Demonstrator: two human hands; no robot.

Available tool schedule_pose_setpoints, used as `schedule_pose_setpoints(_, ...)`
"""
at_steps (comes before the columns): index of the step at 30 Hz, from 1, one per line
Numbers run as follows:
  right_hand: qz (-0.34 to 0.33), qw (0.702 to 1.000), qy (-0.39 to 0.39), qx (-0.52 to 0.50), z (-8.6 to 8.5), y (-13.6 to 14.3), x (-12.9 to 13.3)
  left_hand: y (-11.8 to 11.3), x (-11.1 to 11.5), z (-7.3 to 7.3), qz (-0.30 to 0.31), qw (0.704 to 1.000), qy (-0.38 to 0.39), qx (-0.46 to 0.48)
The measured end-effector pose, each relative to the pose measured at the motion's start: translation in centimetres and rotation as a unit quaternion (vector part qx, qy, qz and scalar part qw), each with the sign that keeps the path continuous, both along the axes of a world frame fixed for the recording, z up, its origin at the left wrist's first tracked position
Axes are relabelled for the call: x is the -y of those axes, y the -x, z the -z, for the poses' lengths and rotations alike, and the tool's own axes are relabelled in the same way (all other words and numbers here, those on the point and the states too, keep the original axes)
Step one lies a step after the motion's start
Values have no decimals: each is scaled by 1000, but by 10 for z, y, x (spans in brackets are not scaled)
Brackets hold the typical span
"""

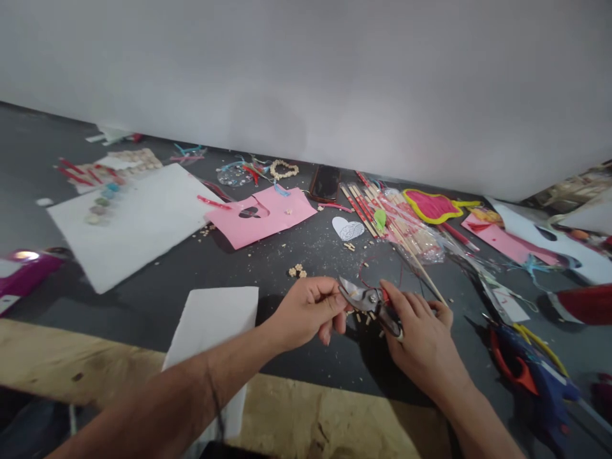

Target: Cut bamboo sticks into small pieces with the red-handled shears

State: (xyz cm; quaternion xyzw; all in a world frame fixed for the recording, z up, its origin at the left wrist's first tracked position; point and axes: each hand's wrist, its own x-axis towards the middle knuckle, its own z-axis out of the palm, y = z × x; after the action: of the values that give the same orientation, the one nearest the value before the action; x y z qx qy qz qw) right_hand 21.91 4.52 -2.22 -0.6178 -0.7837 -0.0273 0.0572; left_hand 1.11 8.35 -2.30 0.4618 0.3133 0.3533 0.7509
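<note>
My right hand (pixel 421 328) is wrapped round the handles of a pair of pruning shears (pixel 368 298), its blades pointing left. My left hand (pixel 318 309) is closed in a pinch right at the blade tips. A small pale bit shows between the blades, but what the left fingers hold is too small to make out. Below the shears, several short cut wooden pieces (pixel 367 317) lie on the dark table. Just beyond my left hand sits a little cluster of wooden pieces (pixel 297 271).
Ahead lie pink paper (pixel 268 217), a paper heart (pixel 347 228), a phone (pixel 325 183) and bundled wooden sticks (pixel 363 207). White foam sheets (pixel 210 312) lie at left. A blue glue gun (pixel 530 363) and scissors (pixel 509 357) are at right. A wall (pixel 306 76) stands behind.
</note>
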Motion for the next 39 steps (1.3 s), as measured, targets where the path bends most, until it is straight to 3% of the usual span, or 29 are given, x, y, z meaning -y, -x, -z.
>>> schedule_pose_setpoints(6, -21, 999, 20, -26, -1, -1, 3, 2, -2, -5, 35, 995, 74, 60)
schedule_pose_setpoints(12, -24, 999, 23, -29, -3, 4, 6, 0, -2, -5, 15, 992, 93, 78)
schedule_pose_setpoints(18, 10, 1000, 26, -4, -4, 5, 4, -2, -2, -4, -33, 999, -17, -35)
schedule_pose_setpoints(23, 22, 1000, 18, -5, -2, 5, 1, 0, 0, -9, -72, 967, -145, -195)
schedule_pose_setpoints(27, 16, 1000, 10, 0, 0, 3, 0, 1, 0, -9, -64, 949, -199, -236)
schedule_pose_setpoints(31, 16, 1000, 6, 7, 1, 1, 0, 2, 0, -7, -57, 948, -206, -236)
schedule_pose_setpoints(39, 8, 1000, 8, -7, -2, 3, 3, 2, 1, -5, -28, 981, -112, -157)
